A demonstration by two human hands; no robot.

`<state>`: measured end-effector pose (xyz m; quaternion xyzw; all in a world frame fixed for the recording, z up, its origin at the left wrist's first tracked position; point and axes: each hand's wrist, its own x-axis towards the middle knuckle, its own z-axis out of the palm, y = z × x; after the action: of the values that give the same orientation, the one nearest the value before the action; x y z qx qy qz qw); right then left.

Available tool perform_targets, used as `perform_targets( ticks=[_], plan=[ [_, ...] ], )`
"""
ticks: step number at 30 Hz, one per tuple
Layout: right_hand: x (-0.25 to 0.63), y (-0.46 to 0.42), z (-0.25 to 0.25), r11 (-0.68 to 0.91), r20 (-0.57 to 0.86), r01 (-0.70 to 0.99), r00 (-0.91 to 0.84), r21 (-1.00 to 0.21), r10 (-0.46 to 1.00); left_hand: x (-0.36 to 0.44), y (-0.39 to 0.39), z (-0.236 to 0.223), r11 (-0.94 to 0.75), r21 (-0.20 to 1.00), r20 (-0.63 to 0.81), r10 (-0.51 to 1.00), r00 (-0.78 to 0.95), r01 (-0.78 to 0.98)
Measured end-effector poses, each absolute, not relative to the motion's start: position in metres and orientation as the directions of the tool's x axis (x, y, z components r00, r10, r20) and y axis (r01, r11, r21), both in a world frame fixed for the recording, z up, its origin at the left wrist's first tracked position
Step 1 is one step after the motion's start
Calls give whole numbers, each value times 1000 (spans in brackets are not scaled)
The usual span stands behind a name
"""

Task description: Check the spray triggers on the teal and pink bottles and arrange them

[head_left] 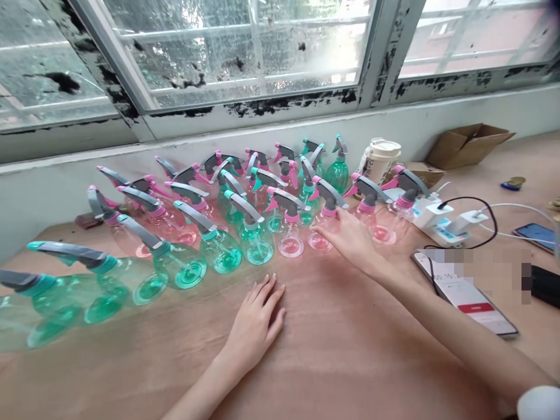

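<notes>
My right hand (353, 238) reaches to a pink spray bottle (321, 240) in the front row, its thumb across the clear body and the other fingers behind it, partly hidden. The bottle stands upright on the table. Flat on the wooden surface lies my left hand (257, 318), fingers stretched out, holding nothing. Just beyond it stand a green spray bottle (258, 251) and another pink spray bottle (290, 242). On the right side of the held bottle is a further pink spray bottle (366, 204) with a grey trigger head.
Several more green and pink bottles fill the table (350, 361) back to the window wall. Further right are a white cup (380, 157), a cardboard box (466, 149), a power strip (450, 233) with chargers and cables, and a phone (490, 318).
</notes>
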<state>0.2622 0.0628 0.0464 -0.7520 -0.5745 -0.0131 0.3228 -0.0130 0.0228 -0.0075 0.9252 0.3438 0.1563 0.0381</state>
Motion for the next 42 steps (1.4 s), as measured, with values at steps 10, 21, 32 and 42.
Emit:
perform_targets(
  ticks=[10,21,32,42],
  plan=[
    [254,-13,55,36,399,847,213,-531,892,-13,30,-11,-784,149,309,616,725,603],
    [256,-52,56,326,435,634,17,-701,900,-13,35,-13,-796,131,314,599,737,591],
    [241,-6,86,405,385,338,-127,-849,914,-12,29,-12,-778,154,276,625,730,609],
    [204,21,61,525,511,252,-126,-813,850,-9,20,-11,-752,216,264,659,704,623]
  ],
)
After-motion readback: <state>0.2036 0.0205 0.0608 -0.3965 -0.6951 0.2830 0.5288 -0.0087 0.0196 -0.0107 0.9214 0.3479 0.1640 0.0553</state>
